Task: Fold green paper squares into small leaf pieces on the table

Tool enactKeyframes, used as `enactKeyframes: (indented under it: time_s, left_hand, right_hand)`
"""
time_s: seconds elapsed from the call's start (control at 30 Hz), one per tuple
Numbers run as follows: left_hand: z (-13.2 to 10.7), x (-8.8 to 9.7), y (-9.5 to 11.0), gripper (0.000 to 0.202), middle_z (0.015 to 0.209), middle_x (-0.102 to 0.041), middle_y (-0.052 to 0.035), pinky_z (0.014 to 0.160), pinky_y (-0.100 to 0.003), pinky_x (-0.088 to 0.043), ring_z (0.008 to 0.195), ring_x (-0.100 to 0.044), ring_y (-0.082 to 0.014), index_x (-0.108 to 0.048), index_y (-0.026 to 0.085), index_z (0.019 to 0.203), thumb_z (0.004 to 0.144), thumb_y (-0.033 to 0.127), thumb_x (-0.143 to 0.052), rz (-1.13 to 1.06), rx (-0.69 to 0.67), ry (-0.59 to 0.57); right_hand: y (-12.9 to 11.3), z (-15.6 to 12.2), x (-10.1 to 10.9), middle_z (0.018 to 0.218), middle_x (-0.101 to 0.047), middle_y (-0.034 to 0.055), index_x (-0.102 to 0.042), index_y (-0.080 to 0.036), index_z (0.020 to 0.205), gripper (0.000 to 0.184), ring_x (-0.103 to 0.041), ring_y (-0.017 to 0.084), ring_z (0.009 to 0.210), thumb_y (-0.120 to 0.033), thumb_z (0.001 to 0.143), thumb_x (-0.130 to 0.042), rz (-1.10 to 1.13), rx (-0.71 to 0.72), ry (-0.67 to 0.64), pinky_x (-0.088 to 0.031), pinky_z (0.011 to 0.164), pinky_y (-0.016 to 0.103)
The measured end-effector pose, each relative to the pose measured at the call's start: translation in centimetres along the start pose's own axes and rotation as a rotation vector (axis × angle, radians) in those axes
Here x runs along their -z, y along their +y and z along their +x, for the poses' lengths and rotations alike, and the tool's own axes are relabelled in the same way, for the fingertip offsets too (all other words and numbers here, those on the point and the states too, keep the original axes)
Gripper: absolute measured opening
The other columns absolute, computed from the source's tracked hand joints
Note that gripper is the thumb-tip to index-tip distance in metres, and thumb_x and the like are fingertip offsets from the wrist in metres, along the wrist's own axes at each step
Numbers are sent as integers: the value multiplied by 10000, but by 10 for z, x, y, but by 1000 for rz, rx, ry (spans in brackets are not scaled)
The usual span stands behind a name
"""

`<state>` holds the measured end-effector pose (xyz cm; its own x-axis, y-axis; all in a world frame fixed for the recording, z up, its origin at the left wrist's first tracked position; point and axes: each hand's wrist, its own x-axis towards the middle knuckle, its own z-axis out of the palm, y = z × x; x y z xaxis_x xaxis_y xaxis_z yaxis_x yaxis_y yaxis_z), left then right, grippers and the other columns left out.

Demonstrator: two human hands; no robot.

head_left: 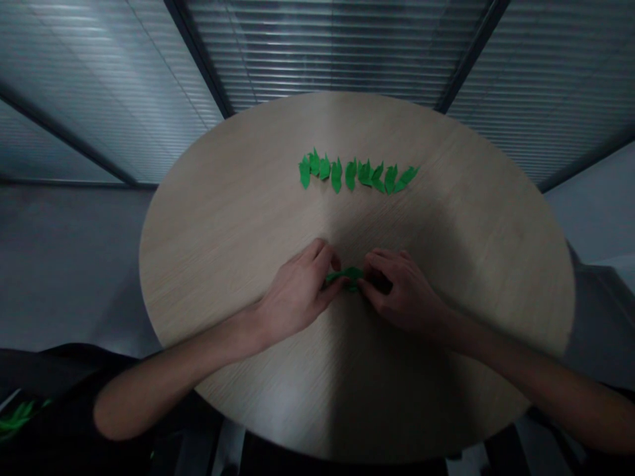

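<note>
The left hand is just beside the right hand, both curved downward with fingertips pinching close together, while the left arm and right arm reach inward from either side

1 head camera, looking down at hands

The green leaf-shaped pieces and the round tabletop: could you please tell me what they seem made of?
The green leaf-shaped pieces look like matte folded paper, given their thin, creased edges, though thin card is possible. The round tabletop seems wood veneer or laminate: fine straight grain, low sheen.
</note>
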<state>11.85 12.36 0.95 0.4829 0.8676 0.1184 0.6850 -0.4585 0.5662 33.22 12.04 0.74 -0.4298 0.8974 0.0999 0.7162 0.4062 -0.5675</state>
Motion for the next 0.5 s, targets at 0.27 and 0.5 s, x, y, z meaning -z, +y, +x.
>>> enactKeyframes:
  time_s: [0.27, 0.5]
  left_hand:
    - [0, 5, -4, 97, 948, -575, -32, 644, -305, -454, 738, -557, -160, -562, 187, 979, 975, 241, -643, -12, -7, -24]
    - [1, -1, -3, 138, 934, -580, -32, 629, -297, -445, 739, -563, -161, -568, 187, 968, 989, 307, -633, 17, -4, 2]
  right_hand:
    - [-2, 1, 2, 802, -574, 5, -461, -219, 760, 229, -529, 188, 779, -102, 853, -635, 6, -8, -12, -348, 796, 349]
    - [0, 0, 1, 805, -580, 1, -472, -218, 765, 212, -537, 187, 786, -107, 854, -628, 0, -5, -15, -343, 802, 344]
